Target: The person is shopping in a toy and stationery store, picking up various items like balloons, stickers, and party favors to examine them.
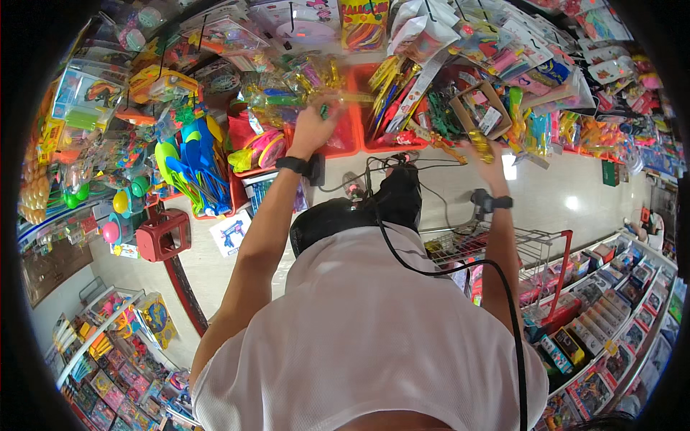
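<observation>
My left hand (314, 127) reaches over a red plastic basket (353, 126) at the shelf's front. A small green thing (324, 111) shows at its fingers, and a yellowish strip (357, 97) lies just past them. Blur hides whether the hand grips either one. My right hand (489, 166) is to the right, at the front of the shelf, around a shiny gold item (481, 146). Beside that hand are an open cardboard box (481, 110) of small goods and a brown-gold stick-like toy (439, 141). Long thin toys (399, 102) stand in the neighbouring red basket.
Blue and green plastic toy shovels (197, 167) fill a container on the left. Nearby stands a dark red plastic stool (163, 235). A wire cart (485, 245) is by my right arm. Hanging packets (426, 29) crowd the shelf above. A black cable (458, 266) crosses my body.
</observation>
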Demonstrator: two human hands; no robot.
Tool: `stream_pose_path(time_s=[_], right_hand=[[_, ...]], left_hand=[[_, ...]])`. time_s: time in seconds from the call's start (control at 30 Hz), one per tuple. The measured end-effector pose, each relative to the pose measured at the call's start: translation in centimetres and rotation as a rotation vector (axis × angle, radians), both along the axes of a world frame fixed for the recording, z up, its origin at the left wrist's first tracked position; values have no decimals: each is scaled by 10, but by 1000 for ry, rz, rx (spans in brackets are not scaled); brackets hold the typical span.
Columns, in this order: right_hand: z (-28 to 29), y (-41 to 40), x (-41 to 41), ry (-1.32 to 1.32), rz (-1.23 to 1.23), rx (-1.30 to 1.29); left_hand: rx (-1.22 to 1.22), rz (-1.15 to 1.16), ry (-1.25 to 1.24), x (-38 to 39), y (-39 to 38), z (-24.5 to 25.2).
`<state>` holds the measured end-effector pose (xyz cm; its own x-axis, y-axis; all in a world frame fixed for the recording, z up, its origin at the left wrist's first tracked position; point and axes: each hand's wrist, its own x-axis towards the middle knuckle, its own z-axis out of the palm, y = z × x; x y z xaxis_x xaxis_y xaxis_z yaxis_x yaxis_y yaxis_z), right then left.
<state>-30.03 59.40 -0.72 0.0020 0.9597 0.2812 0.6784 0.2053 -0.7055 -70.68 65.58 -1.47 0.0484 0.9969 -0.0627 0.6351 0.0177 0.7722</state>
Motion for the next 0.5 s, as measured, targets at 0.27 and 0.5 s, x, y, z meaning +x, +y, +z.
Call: stream_pose_path(time_s=[0.27,0.5], right_hand=[[20,28,-149,-115,541,-112],[1,27,-160,-416,600,-165]], left_hand=[[86,-456,-137,33,-5,-30],[-70,-551,65,45,-17,-2]])
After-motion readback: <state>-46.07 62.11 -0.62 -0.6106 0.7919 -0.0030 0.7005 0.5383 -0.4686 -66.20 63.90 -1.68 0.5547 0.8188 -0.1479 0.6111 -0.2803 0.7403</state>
